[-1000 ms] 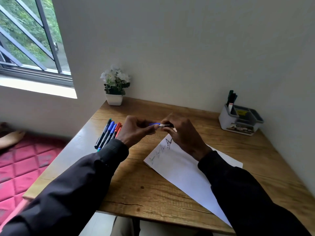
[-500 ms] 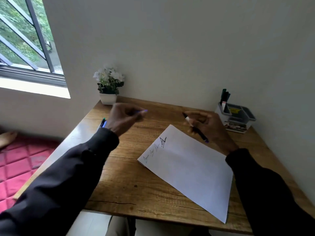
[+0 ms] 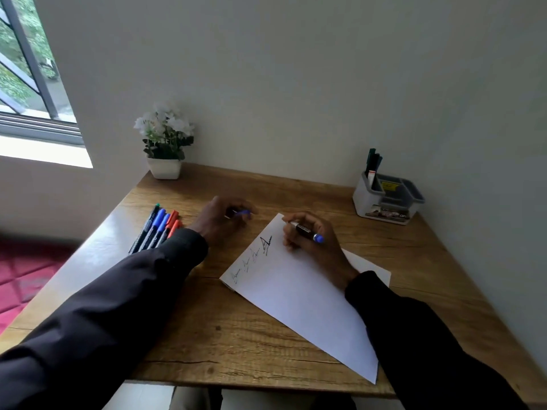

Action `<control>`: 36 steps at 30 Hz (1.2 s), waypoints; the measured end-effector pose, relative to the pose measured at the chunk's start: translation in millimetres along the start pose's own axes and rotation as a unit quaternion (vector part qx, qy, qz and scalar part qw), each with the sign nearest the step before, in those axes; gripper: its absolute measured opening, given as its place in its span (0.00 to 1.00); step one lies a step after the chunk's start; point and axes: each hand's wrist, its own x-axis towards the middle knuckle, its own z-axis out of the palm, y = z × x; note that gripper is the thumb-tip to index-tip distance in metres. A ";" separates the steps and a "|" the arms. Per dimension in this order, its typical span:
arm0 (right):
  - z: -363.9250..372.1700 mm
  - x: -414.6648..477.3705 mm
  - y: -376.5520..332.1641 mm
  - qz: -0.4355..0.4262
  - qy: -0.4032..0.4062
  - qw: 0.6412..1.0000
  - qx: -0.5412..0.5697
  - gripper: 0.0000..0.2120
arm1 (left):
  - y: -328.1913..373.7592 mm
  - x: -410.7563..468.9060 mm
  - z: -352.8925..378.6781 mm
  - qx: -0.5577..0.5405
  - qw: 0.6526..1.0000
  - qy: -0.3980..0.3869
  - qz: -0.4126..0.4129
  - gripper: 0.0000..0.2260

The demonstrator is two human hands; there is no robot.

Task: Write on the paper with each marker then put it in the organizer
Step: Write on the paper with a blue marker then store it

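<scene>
Partway, I judge: the right hand (image 3: 310, 244) grips a black blue-ended marker (image 3: 306, 232) with curled fingers over the scribbled white paper sheet (image 3: 296, 297); the left hand (image 3: 217, 224) pinches a blue cap (image 3: 244, 213) left of it. Several loose markers (image 3: 157, 229) wait farther left, and few stand in the white plastic organizer (image 3: 367, 199) beyond.

Open tabletop (image 3: 310, 199) btwn paper (image 3: 296, 291) & organizer (image 3: 364, 199); stored markers (image 3: 373, 161) fill its left slot; wall (image 3: 296, 84) right behind; loose markers (image 3: 157, 229), plant (image 3: 164, 143) far left.
</scene>
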 end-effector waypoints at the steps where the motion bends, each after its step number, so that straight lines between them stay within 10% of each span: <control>1: 3.0 -2.3 -0.9 0.000 0.011 1.000 -0.002 0.08 | -0.9 1.5 2.9 -0.002 1.000 0.001 -0.007 0.10; 36: -1.9 47.2 13.4 -0.014 -0.042 0.999 -0.030 0.06 | 6.9 -5.5 11.6 0.019 0.999 -0.031 0.035 0.15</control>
